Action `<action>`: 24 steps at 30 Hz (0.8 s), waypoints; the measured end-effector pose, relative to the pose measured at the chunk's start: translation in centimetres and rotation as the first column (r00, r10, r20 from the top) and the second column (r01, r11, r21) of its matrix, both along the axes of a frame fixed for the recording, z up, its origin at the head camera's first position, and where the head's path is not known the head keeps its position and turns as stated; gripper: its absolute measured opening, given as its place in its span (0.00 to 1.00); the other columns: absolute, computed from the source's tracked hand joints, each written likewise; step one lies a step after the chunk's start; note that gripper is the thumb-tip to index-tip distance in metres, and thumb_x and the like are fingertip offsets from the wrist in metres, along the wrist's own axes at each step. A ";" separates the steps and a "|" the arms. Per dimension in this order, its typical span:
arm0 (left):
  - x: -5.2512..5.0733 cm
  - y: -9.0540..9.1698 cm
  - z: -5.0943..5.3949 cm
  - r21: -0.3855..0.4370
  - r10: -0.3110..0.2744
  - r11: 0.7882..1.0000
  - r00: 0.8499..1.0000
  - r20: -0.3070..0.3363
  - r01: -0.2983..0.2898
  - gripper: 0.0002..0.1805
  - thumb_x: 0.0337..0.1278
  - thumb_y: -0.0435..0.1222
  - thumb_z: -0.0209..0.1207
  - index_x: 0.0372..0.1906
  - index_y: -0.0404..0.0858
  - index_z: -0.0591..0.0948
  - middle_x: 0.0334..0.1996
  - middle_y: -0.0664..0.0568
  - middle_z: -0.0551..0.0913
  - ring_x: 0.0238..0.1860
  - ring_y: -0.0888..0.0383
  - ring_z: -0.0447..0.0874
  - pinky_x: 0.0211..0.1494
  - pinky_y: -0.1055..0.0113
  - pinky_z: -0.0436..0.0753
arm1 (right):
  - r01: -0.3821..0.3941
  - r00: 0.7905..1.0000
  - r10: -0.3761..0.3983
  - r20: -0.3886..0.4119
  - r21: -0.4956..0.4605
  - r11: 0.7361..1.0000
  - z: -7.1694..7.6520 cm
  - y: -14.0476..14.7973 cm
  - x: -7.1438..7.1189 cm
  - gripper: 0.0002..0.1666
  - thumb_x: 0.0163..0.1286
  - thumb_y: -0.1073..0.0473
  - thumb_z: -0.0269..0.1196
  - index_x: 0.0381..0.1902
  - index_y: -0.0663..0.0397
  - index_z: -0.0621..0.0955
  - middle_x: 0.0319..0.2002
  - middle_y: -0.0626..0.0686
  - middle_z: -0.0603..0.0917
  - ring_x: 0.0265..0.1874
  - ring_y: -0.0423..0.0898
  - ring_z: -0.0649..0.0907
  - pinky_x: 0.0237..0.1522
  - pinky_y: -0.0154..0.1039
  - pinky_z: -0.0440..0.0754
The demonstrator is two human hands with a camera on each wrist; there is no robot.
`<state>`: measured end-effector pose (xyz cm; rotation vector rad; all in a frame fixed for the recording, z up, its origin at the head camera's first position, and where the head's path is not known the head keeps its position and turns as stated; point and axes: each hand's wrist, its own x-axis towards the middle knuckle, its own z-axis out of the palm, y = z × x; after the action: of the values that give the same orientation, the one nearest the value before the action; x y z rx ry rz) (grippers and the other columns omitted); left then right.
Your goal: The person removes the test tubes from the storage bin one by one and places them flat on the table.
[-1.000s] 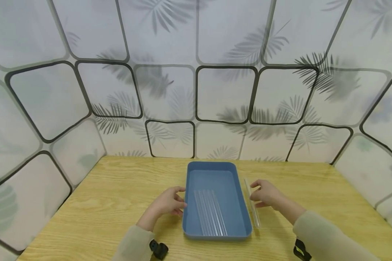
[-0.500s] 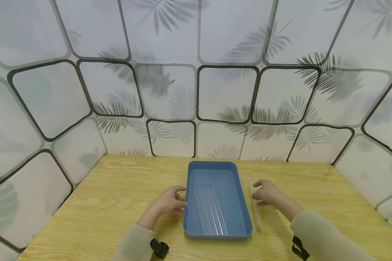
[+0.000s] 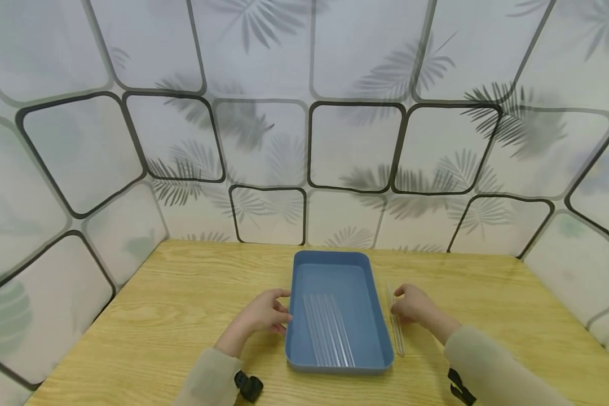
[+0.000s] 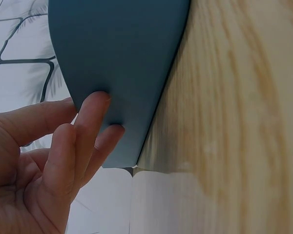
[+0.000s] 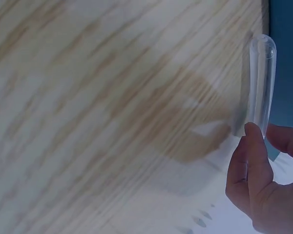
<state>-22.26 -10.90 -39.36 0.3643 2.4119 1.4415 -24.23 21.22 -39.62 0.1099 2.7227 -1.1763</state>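
Observation:
A blue rectangular tray (image 3: 355, 282) lies on the wooden table, and several clear tubes (image 3: 327, 332) rest side by side in its near half. At the tray's left side my left hand (image 3: 264, 313) touches the outer wall with extended fingertips (image 4: 94, 105). Just right of the tray, my right hand (image 3: 417, 307) pinches a clear test tube (image 5: 261, 78) between thumb and fingers. One rounded end of this tube shows in the right wrist view; the fingers hide its middle. Whether it touches the table I cannot tell.
The pale wooden table (image 3: 182, 304) extends to both sides of the tray. A patterned curtain (image 3: 355, 146) closes off the back and sides. Black straps with a small device (image 3: 248, 387) sit at the wrists.
My right hand's fingers have drawn closer together round the test tube, which has shifted slightly right, away from the tray. My left hand stays at the tray wall.

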 end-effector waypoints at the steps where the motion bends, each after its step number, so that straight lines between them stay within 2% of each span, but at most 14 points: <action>1: 0.0 0.0 0.0 0.003 -0.001 1.000 1.000 0.001 0.001 0.31 0.49 0.27 0.58 0.59 0.26 0.62 0.30 0.44 0.77 0.21 0.52 0.81 0.25 0.62 0.78 | 0.003 1.000 -0.003 -0.001 0.002 1.000 -0.1 0.0 0.0 0.24 0.47 0.74 0.57 0.44 0.78 0.66 0.26 0.60 0.72 0.17 0.45 0.74 0.22 0.38 0.77; 7: 0.0 0.0 0.1 -0.005 -0.003 1.000 1.000 0.002 0.003 0.31 0.49 0.27 0.58 0.59 0.26 0.62 0.30 0.44 0.77 0.21 0.53 0.80 0.25 0.62 0.78 | -0.006 1.000 0.006 -0.018 0.000 1.000 -0.3 -0.1 0.1 0.23 0.46 0.75 0.57 0.43 0.80 0.65 0.24 0.59 0.72 0.20 0.45 0.75 0.23 0.38 0.79; 19: -0.2 -0.1 0.0 -0.013 -0.006 1.000 1.000 0.002 0.006 0.31 0.49 0.27 0.58 0.60 0.26 0.62 0.31 0.44 0.77 0.21 0.53 0.81 0.25 0.62 0.78 | 0.016 1.000 -0.016 -0.008 -0.007 1.000 -1.0 0.0 -0.3 0.24 0.45 0.75 0.58 0.42 0.79 0.66 0.24 0.59 0.72 0.19 0.46 0.75 0.22 0.39 0.79; 22: -0.1 -0.1 0.0 -0.008 -0.007 1.000 1.000 0.007 0.007 0.31 0.49 0.26 0.58 0.60 0.26 0.62 0.31 0.44 0.77 0.21 0.53 0.81 0.25 0.62 0.78 | 0.003 1.000 -0.003 -0.012 -0.016 1.000 -2.0 0.6 -1.1 0.26 0.45 0.73 0.60 0.43 0.78 0.66 0.24 0.60 0.72 0.19 0.47 0.76 0.22 0.39 0.79; 24: -0.1 0.0 0.0 -0.005 -0.006 1.000 1.000 0.010 0.006 0.31 0.49 0.26 0.58 0.60 0.26 0.62 0.31 0.44 0.77 0.21 0.53 0.81 0.25 0.62 0.78 | -0.035 0.999 0.034 -0.037 -0.034 0.999 -3.6 1.6 -2.1 0.26 0.46 0.72 0.61 0.42 0.77 0.66 0.24 0.59 0.72 0.18 0.45 0.76 0.20 0.38 0.78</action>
<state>-22.33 -10.95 -39.32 0.3617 2.4039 1.4308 -26.33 22.79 -43.19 0.0378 2.7222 -1.2273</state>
